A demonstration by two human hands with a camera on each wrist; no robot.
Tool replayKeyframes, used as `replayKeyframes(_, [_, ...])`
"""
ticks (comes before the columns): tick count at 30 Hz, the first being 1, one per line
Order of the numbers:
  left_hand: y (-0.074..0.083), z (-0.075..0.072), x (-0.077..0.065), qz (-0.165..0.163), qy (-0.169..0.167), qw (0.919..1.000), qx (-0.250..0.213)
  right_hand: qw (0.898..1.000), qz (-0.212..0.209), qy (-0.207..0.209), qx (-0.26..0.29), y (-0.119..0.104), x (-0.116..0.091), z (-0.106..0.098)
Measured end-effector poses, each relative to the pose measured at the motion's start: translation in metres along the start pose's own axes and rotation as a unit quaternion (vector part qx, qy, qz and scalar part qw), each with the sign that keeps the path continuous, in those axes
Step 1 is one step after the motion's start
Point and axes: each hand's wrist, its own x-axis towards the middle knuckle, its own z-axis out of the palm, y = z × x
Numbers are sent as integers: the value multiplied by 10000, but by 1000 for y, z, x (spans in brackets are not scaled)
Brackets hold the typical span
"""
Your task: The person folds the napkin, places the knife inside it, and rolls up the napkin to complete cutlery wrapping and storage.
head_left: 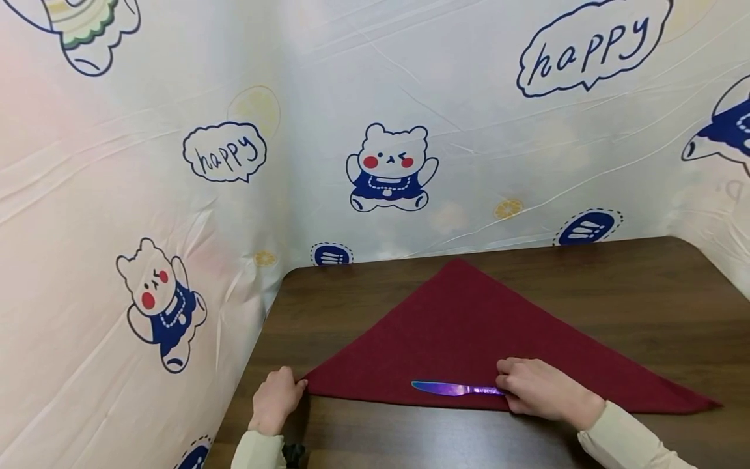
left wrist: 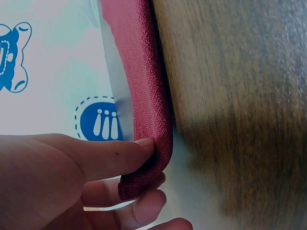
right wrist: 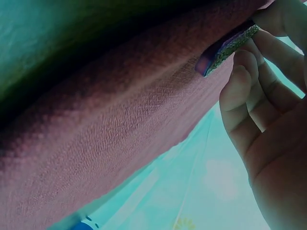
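While pinching the red cloth [head_left: 457,326] with left hand [head_left: 275,398] and seemingly aligning the knife [head_left: 442,389], gripped in right hand [head_left: 541,389], between both, next probably calls for careful release.

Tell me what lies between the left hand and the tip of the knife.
Only a bare stretch of red cloth lies between the left hand and the tip of the knife; the head view shows it.
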Motion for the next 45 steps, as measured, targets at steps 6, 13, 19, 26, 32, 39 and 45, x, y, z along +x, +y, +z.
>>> replayKeyframes(6, [-1,-1,-1,3,-13,10000,-39,9999,-106,120,-50,-3,2,2])
replayKeyframes(13, [-1,-2,-2,-4,-33,10000,-75,9998,-136,138,-83,-5,2,3])
replayKeyframes(19, [0,-4,-3,5,20,10000,-65,9998,-143,114,-110,-5,2,4])
replayKeyframes(26, [-1,-2,-3,-2,-23,9999,-105,9997,-164,116,-133,-6,2,6])
replayKeyframes(32, [0,-3,-2,-38,-89,9998,-161,9995,-200,176,-177,-6,3,3])
replayKeyframes(39, [-1,-3,-1,-68,-99,9998,-161,9997,-122,117,-158,-6,2,1])
replayKeyframes(45, [-2,-3,-1,-55,-126,9998,-176,9999,-8,76,-151,-6,1,1])
